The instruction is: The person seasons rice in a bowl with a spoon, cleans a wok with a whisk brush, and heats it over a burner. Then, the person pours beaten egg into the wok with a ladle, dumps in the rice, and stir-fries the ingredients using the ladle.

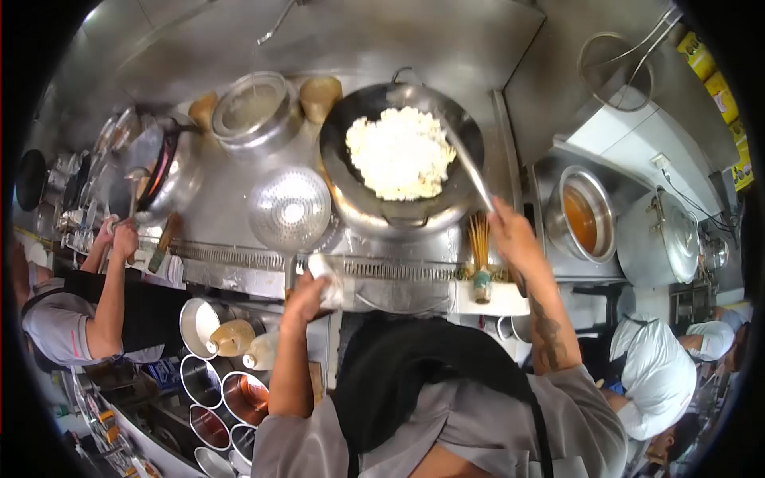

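Observation:
A large black wok (339,151) sits on the stove, filled with a pale, brightly lit heap of food (400,153) whose kind I cannot make out. My right hand (514,233) is closed around the handle of a wok ladle (472,163); its head reaches the far right side of the food. My left hand (306,296) grips a folded white cloth (325,279) over the front edge of the stove, apart from the wok. Beside my right hand stands a bamboo wok brush (480,247). A perforated metal strainer (290,207) lies left of the wok.
A metal pot with a sieve (255,115) stands behind the strainer. Right of the stove are a bowl of orange-brown liquid (582,219) and a large lidded pot (665,239). Sauce containers (245,397) and bottles (233,338) stand at lower left. Co-workers (96,319) work on both sides.

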Tool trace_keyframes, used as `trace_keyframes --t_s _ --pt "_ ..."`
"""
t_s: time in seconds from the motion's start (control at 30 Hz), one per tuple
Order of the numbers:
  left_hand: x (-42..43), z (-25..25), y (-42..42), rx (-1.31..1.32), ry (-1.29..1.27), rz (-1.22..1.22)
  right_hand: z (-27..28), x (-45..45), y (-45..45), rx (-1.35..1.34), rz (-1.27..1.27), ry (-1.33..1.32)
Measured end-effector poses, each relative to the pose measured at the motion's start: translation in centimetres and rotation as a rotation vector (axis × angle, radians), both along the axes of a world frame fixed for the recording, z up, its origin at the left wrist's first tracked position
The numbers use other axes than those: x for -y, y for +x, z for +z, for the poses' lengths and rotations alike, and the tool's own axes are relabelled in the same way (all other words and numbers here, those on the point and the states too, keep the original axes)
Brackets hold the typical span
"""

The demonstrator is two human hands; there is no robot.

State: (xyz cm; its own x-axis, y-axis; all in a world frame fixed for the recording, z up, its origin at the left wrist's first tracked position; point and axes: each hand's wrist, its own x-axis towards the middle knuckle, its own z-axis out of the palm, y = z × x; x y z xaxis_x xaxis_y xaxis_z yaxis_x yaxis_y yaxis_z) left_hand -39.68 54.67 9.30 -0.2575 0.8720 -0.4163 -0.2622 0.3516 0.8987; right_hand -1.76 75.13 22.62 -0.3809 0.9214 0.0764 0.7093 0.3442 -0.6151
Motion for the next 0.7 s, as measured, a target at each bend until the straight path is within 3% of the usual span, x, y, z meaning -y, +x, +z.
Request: trace_keyframes --t_s 0.03,0.13,0.23,0.27,0.47,0.53,0.6,0.63,0.7 --pt "0.2 1.4 0.2 0.402 0.067 0.122 1.1 1.3 0.3 -0.021 -0.025 0.007" --pt "-1.9 5.0 0.8 0.514 0.252 0.102 1.1 3.5 -0.5 -0.025 -0.033 0.091" --pt "-5.4 7.0 0.9 0.833 0.430 -0.089 -0.5 1.9 -2.7 0.430 -0.071 -0.278" --pt "-6.0 8.0 1.5 0.939 0.519 -0.190 -3.8 1.4 -1.5 0.380 -0.037 -0.147" --pt "-6.6 11.1 4.9 0.769 0.433 -0.123 -5.7 1.1 -0.1 0.380 0.024 -0.025" --pt "-6.5 9.6 5.4 0.661 0.357 -0.087 0.4 3.2 -3.1 0.202 0.182 0.063" --pt "-7.0 8.8 7.9 0.433 0.290 0.017 2.2 5.1 -6.4 -0.103 0.394 0.254" --pt "-7.2 8.4 9.2 0.319 0.261 0.064 3.4 6.5 -8.1 -0.177 0.434 0.204" --pt "-6.9 9.8 11.5 0.397 0.298 -0.017 3.4 7.5 -10.4 -0.241 0.517 0.098"
